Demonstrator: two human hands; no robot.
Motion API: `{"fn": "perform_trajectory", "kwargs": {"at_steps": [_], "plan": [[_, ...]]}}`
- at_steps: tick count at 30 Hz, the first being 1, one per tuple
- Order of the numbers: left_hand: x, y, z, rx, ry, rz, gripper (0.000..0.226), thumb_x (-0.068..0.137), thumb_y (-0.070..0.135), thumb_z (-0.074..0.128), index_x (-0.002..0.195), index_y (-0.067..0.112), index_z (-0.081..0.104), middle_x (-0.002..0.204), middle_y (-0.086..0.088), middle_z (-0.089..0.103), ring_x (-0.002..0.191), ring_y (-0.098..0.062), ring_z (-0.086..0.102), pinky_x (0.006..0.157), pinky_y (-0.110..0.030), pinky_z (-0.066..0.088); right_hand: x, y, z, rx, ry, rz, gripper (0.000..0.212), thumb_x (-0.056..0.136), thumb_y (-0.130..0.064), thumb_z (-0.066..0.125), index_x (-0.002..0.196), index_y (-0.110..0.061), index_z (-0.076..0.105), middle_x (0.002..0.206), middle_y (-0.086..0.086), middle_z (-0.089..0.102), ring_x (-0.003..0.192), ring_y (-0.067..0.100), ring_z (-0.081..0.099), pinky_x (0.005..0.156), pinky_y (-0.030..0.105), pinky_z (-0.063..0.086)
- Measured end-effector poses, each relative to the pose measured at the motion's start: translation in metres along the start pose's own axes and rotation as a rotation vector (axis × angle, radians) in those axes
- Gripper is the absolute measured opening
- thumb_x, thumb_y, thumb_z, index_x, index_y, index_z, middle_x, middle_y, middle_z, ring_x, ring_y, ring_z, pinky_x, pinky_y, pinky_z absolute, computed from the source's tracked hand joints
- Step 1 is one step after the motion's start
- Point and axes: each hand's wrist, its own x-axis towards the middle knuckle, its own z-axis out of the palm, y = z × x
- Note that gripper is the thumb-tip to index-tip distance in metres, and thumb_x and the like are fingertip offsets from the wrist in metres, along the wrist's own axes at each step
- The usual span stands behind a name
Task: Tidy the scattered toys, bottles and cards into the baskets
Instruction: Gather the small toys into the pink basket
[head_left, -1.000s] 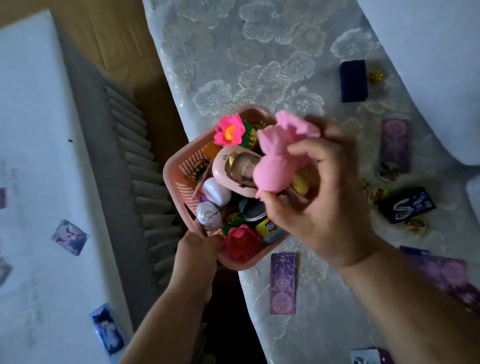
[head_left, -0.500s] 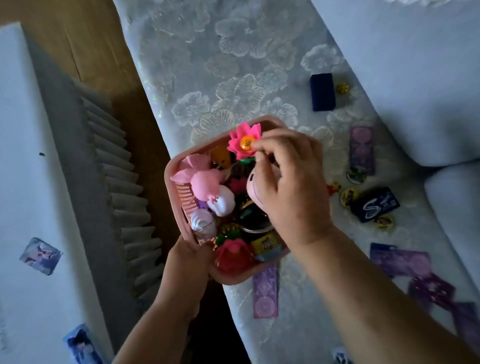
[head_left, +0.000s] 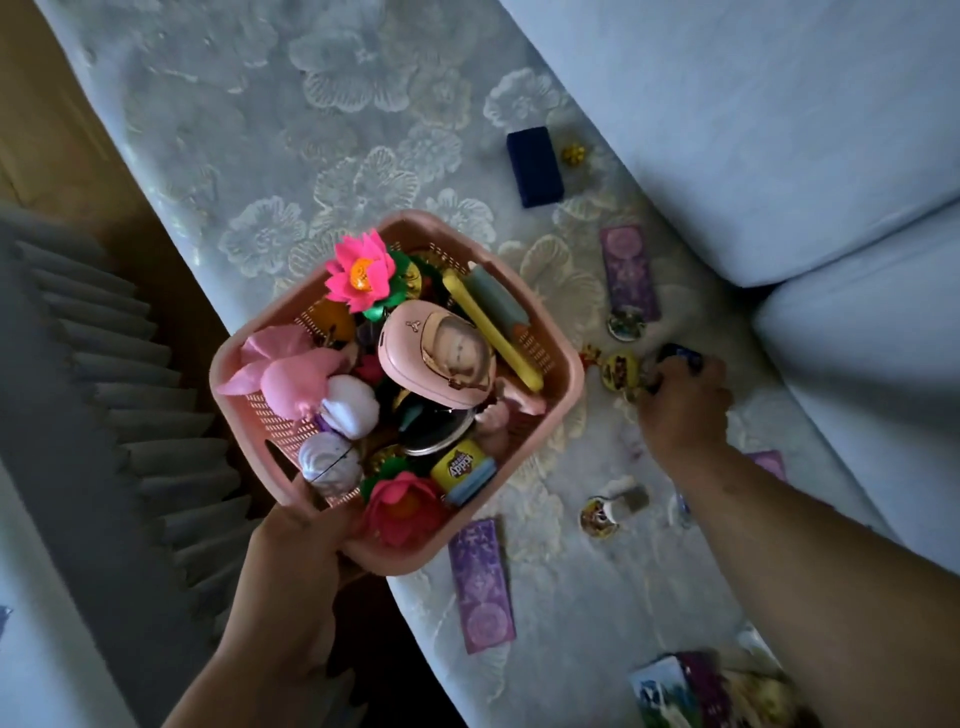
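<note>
My left hand (head_left: 296, 561) grips the near corner of a pink plastic basket (head_left: 570, 364) and holds it over the sofa seat's edge. The basket is full: a pink plush toy (head_left: 291, 374), a pink lotus flower (head_left: 361, 270), a pink case (head_left: 436, 358), a yellow bottle (head_left: 460, 465) and more. My right hand (head_left: 680, 410) is out on the seat to the right of the basket, with its fingers curled around a dark packet (head_left: 680, 354) that lies there. Round badges (head_left: 621, 369) sit just left of that hand.
Purple cards (head_left: 480, 584) (head_left: 628, 270), a navy box (head_left: 535, 166), another badge (head_left: 597, 514) and more cards (head_left: 670, 691) lie scattered on the flowered seat cover. Back cushions (head_left: 779, 130) rise on the right. A grey pleated skirt (head_left: 104, 389) and wooden floor (head_left: 52, 130) are on the left.
My right hand dropped the pink plush toy into the basket's left side, left the basket and moved right onto the dark packet. My left hand has kept hold of the basket.
</note>
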Motion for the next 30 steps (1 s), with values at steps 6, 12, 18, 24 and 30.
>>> {"fn": "perform_trajectory", "kwargs": {"at_steps": [6,12,18,24,30], "plan": [[-0.002,0.008,0.001,0.036,-0.001,0.016,0.027,0.087,-0.003,0.058,0.105,0.013,0.072,0.095,-0.013,0.076,0.085,-0.03,0.074,0.068,-0.037,0.059,-0.027,-0.032,-0.038,0.475,0.239,-0.061,0.038,0.085,-0.014,0.061,0.119,-0.003,0.048,0.128,0.021,0.043,0.111,0.039,0.05,0.085,0.037,0.044],[-0.014,0.006,-0.001,0.087,0.052,-0.018,0.022,0.088,-0.003,0.059,0.099,0.012,0.071,0.09,-0.015,0.075,0.086,-0.038,0.072,0.083,-0.058,0.056,-0.111,-0.098,-0.105,0.711,0.237,-0.769,0.042,0.082,-0.013,0.067,0.116,0.004,0.049,0.128,0.021,0.044,0.12,0.028,0.049,0.098,0.027,0.045],[-0.045,0.004,-0.008,0.069,0.057,-0.019,0.022,0.092,0.0,0.058,0.105,0.014,0.069,0.09,-0.011,0.076,0.081,-0.031,0.074,0.075,-0.046,0.06,-0.176,-0.125,-0.092,0.438,0.051,-0.967,0.036,0.087,-0.04,0.064,0.107,-0.011,0.066,0.13,0.01,0.054,0.126,0.031,0.045,0.105,0.041,0.04],[-0.061,0.001,-0.032,0.038,0.084,-0.056,0.018,0.092,0.001,0.054,0.104,0.007,0.066,0.087,-0.017,0.075,0.076,-0.032,0.073,0.076,-0.047,0.06,-0.175,-0.08,-0.107,0.593,0.09,-0.531,0.014,0.096,-0.023,0.055,0.103,-0.012,0.061,0.11,0.002,0.053,0.093,0.011,0.053,0.073,0.013,0.048],[-0.023,0.032,-0.035,-0.078,0.137,-0.052,0.022,0.089,-0.004,0.049,0.102,0.005,0.063,0.091,-0.025,0.068,0.075,-0.032,0.066,0.072,-0.043,0.058,-0.122,-0.056,-0.082,0.378,-0.118,-0.23,0.023,0.096,-0.025,0.056,0.116,-0.016,0.062,0.115,0.005,0.063,0.101,0.019,0.06,0.081,0.026,0.044]]}}
